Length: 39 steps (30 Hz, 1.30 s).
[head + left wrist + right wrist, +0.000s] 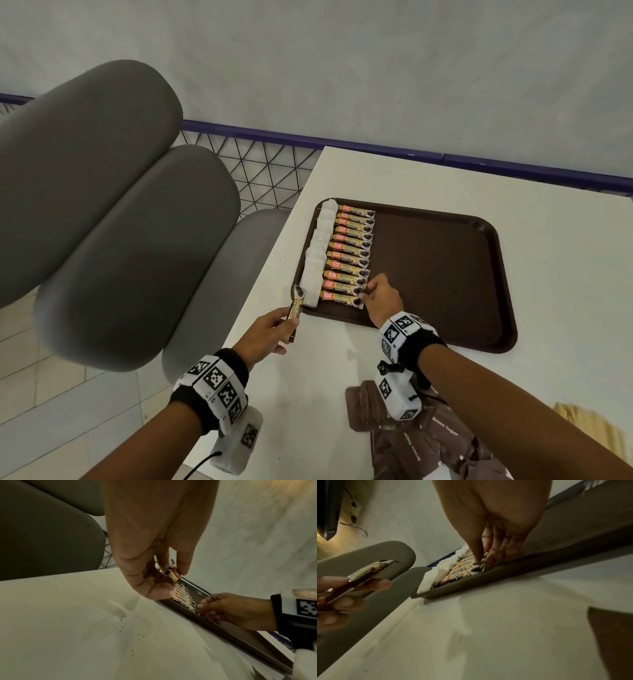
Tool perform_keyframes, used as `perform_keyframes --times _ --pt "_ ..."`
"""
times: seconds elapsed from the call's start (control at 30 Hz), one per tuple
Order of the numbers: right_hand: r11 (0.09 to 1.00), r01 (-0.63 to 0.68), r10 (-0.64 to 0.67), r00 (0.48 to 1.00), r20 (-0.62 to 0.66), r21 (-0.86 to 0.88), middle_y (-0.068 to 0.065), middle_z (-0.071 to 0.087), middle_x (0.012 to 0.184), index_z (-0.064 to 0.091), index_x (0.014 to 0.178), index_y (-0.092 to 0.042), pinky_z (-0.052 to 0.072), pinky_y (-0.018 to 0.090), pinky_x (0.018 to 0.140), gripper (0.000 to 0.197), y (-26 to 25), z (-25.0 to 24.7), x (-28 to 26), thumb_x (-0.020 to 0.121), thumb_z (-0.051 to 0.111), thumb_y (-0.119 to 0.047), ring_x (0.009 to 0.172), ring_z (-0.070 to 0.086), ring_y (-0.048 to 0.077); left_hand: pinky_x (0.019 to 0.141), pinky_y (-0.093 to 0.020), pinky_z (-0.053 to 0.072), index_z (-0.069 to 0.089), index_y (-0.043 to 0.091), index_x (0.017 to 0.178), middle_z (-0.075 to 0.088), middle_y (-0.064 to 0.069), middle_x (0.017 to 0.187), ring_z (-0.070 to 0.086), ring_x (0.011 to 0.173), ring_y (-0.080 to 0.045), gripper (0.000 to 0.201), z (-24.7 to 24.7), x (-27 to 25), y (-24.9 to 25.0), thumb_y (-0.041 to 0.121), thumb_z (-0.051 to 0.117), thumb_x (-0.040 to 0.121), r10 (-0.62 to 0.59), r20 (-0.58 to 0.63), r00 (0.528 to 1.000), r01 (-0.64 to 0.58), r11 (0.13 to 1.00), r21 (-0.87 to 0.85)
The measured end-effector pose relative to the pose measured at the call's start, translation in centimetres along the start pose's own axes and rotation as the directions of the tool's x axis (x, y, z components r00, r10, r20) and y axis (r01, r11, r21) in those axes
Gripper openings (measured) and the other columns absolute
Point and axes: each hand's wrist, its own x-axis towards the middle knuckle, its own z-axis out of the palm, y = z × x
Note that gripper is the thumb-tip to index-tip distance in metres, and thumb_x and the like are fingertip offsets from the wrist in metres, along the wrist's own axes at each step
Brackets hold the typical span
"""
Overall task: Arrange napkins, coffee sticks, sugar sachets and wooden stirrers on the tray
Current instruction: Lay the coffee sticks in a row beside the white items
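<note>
A brown tray [445,274] lies on the white table. A column of white napkins [317,253] runs down its left edge, and a row of coffee sticks [349,253] lies beside them. My right hand [368,294] reaches onto the tray's near left part. In the right wrist view its thumb and fingers [483,561] pinch the crimped right end of a near coffee stick [477,568]. My left hand [287,318] grips a loose coffee stick [295,315] just off the tray's near left corner, above the table. Brown sugar sachets [421,435] lie heaped near me; wooden stirrers [589,425] are at the lower right.
Grey padded chairs [120,205] stand close along the table's left edge [260,308]. A blue rail with wire mesh [260,164] runs behind, under a pale wall. The tray's middle and right parts [462,240] are bare brown surface.
</note>
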Motion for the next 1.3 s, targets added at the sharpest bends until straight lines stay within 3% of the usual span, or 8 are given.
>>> perform_keyframes --times 0.23,0.37,0.47,0.57,0.77,0.9,1.1,1.3 --pt "0.963 0.196 -0.199 0.98 0.0 0.184 0.006 0.057 0.091 0.051 0.092 -0.014 0.039 0.012 0.061 0.003 -0.4 -0.8 -1.0 0.09 0.053 -0.012 0.084 0.056 0.015 0.066 -0.022 0.047 0.054 0.014 0.125 0.057 -0.002 0.086 0.055 0.078 -0.013 0.031 0.4 0.5 0.5 0.019 0.053 0.094 0.033 0.026 0.999 -0.034 0.998 0.048" --pt "0.916 0.259 -0.303 0.947 0.104 0.307 0.002 0.058 0.1 0.061 0.103 -0.01 0.047 0.028 0.084 0.015 -1.9 -1.1 -2.3 0.092 0.053 -0.017 0.093 0.055 0.014 0.064 -0.02 0.048 0.055 0.015 0.121 0.059 -0.002 0.087 0.059 0.077 -0.011 0.029 1.1 0.7 1.0 0.017 0.057 0.092 0.075 0.024 0.997 -0.077 0.992 0.097" --pt "0.882 0.253 -0.351 0.916 0.197 0.397 0.004 0.06 0.105 0.058 0.117 -0.011 0.046 0.026 0.09 0.028 -2.8 -1.0 -3.3 0.091 0.055 -0.021 0.095 0.056 0.013 0.062 -0.018 0.047 0.057 0.016 0.113 0.06 0.0 0.08 0.06 0.07 -0.005 0.024 1.6 0.7 1.5 0.013 0.06 0.09 0.101 0.045 0.994 -0.105 0.988 0.11" --pt "0.849 0.291 -0.404 0.895 0.187 0.442 -0.006 0.059 0.089 0.061 0.106 -0.013 0.041 0.007 0.075 0.017 -3.1 -1.0 -3.7 0.089 0.059 -0.017 0.081 0.052 0.003 0.058 -0.014 0.044 0.06 0.018 0.109 0.06 0.002 0.074 0.059 0.061 0.002 0.022 2.0 0.5 1.7 0.011 0.061 0.088 0.126 0.079 0.989 -0.136 0.98 0.146" --pt "0.839 0.251 -0.384 0.902 0.199 0.483 -0.006 0.056 0.077 0.059 0.078 -0.014 0.039 0.022 0.073 0.009 -1.7 -2.1 -3.6 0.083 0.067 -0.016 0.073 0.047 0.008 0.068 -0.025 0.048 0.066 0.015 0.089 0.057 0.003 0.069 0.053 0.068 -0.015 0.008 1.2 0.6 1.4 0.02 0.069 0.083 0.177 -0.102 0.979 -0.163 0.977 0.137" --pt "0.833 0.236 -0.385 0.897 0.218 0.501 -0.007 0.053 0.072 0.058 0.073 -0.024 0.038 0.014 0.066 0.017 -0.9 -2.6 -3.7 0.082 0.067 -0.013 0.067 0.044 0.004 0.069 -0.025 0.047 0.067 0.016 0.081 0.056 0.002 0.067 0.054 0.065 -0.014 0.008 1.3 0.9 1.9 0.022 0.072 0.081 0.229 -0.178 0.957 -0.21 0.971 0.115" --pt "0.856 0.187 -0.278 0.952 0.125 0.483 -0.005 0.054 0.069 0.062 0.079 -0.014 0.039 0.011 0.058 0.007 -0.6 -2.8 -3.0 0.085 0.064 -0.01 0.064 0.047 0.005 0.086 -0.034 0.051 0.063 0.009 0.109 0.066 -0.005 0.081 0.059 0.078 -0.018 0.025 2.1 2.0 2.2 0.013 0.066 0.085 0.201 -0.229 0.952 -0.208 0.978 -0.008" --pt "0.917 0.041 -0.097 0.988 0.123 0.396 -0.01 0.056 0.07 0.064 0.079 -0.012 0.038 0.013 0.06 0.01 0.5 -2.6 -1.7 0.088 0.059 -0.01 0.066 0.049 0.0 0.087 -0.033 0.051 0.063 0.006 0.111 0.066 -0.004 0.086 0.062 0.084 -0.019 0.026 1.1 2.6 1.2 0.011 0.065 0.086 0.177 -0.273 0.946 -0.19 0.982 -0.021"
